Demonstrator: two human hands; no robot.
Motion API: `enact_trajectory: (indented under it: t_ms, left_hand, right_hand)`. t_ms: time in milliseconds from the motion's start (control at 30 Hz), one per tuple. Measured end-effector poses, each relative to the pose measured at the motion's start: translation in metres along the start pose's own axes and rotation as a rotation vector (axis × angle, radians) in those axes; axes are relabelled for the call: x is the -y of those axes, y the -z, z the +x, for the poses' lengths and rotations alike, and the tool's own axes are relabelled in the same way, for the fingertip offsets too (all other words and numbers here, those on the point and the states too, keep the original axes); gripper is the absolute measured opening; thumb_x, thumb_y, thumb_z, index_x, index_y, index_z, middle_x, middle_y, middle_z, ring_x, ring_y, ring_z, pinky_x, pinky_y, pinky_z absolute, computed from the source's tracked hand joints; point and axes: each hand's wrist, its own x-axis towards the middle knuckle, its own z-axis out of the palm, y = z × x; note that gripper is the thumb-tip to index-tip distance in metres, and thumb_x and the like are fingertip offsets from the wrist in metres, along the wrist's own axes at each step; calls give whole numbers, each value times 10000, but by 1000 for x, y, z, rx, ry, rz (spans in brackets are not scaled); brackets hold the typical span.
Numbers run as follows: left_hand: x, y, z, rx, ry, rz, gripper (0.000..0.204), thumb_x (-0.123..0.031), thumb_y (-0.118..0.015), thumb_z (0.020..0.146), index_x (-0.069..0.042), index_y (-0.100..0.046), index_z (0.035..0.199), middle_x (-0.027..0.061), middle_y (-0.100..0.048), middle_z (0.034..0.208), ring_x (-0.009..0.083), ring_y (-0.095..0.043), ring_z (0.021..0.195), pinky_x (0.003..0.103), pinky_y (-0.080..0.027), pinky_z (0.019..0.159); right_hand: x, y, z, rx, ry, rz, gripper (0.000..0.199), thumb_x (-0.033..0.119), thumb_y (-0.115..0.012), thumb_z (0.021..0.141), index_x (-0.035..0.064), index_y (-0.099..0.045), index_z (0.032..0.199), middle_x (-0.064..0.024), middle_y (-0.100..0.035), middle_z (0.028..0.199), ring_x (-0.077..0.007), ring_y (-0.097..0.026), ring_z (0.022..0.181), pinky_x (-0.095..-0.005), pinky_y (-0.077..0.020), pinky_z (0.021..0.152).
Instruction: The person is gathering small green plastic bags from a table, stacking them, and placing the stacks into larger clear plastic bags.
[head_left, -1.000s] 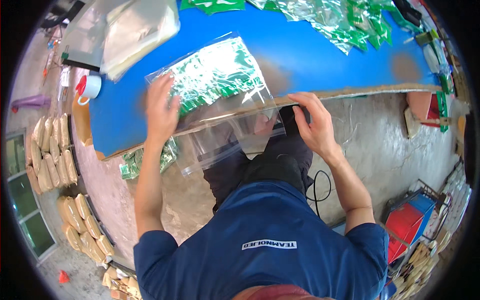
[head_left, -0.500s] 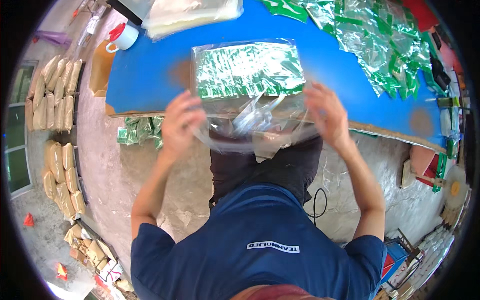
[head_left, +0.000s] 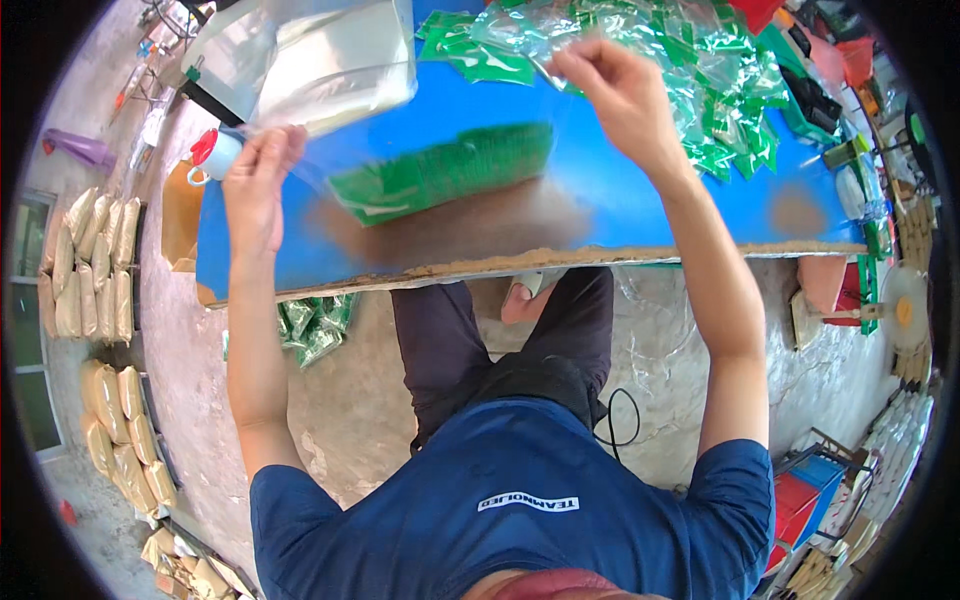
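Note:
A large clear plastic bag hangs over the blue table, with a row of green packets along its bottom. Its film is so sheer and blurred that the upper edges are hard to follow. My left hand is closed in a pinch on one upper corner, at the table's left side. Farther off to the right, my right hand pinches the opposite corner, with fingers curled and near the pile of green packets. The packets in the bag sit tilted, lower at the left.
The blue table has a worn brown front edge. Clear bags lie stacked at the back left, beside a white mug with a red lid. Green packets lie below the table; brown sacks are stacked at left.
Both hands have moved away from my body and up, closing on the bag's corners. The bag, flat on the table edge before, is now raised with its green packets at the bottom.

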Motion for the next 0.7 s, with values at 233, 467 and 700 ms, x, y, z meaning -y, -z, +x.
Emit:
enact_trajectory:
  t_ms: [233,467,700]
  left_hand:
    - [-53,39,0,532,-154,-152,273,-256,-600,1019,-5,-684,1080,179,-715,1097,282,-669,1099,439,-506,1003]
    - [-1,-11,-51,552,242,574,455,-210,-737,904,0,-629,1293,134,-673,1247,240,-616,1183,389,-430,1071]
    - [103,-121,-89,398,-222,1363,813,-519,-663,887,-97,-391,1526,195,-241,1627,453,-185,1491,673,-88,1163]
  right_hand:
    - [57,29,1,301,68,85,172,128,-633,975,-15,-715,1028,-82,-736,1029,-152,-684,964,-275,-517,899]
    - [-25,42,-111,966,-272,-181,199,88,-595,963,18,-706,1112,-125,-730,1085,-240,-684,1035,-359,-526,925]
    - [-83,56,-40,396,-187,-443,455,336,-649,950,45,-611,1298,-172,-639,1266,-319,-614,1155,-410,-475,995]
